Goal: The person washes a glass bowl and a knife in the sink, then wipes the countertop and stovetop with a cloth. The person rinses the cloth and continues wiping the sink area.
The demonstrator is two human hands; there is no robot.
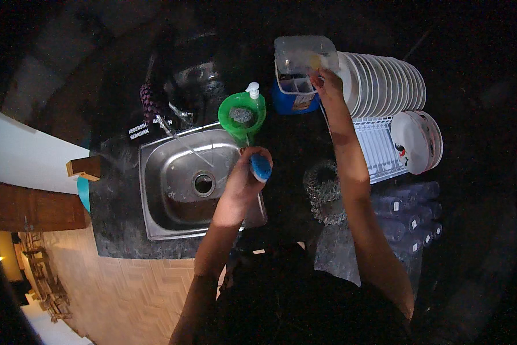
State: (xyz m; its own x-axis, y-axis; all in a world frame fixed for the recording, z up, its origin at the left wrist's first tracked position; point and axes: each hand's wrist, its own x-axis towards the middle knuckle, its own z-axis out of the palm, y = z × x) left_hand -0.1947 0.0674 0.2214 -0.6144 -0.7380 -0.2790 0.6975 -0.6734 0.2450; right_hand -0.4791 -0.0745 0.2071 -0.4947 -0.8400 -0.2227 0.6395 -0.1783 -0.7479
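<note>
My left hand (pixel 249 172) is closed around a brush with a blue head (pixel 261 167), over the right rim of the stainless steel sink (pixel 176 172). Just above that hand is a green plastic basin (pixel 228 125) holding a grey scouring pad (pixel 240 115), with a white pump dispenser top (pixel 253 89) at its edge. My right hand (pixel 329 84) reaches to the raised translucent lid (pixel 304 51) of a blue container (pixel 284 101); its fingers touch or nearly touch the lid's lower edge. Whether they grip it cannot be told.
White plates (pixel 383 84) stand in a row at the upper right, beside a white dish rack (pixel 376 148) with rooster-patterned bowls or plates (pixel 407 144). Several clear cylindrical items (pixel 407 220) lie below. A faucet (pixel 183 142) reaches over the sink. A crumpled clear plastic bag (pixel 323 194) lies between my forearms.
</note>
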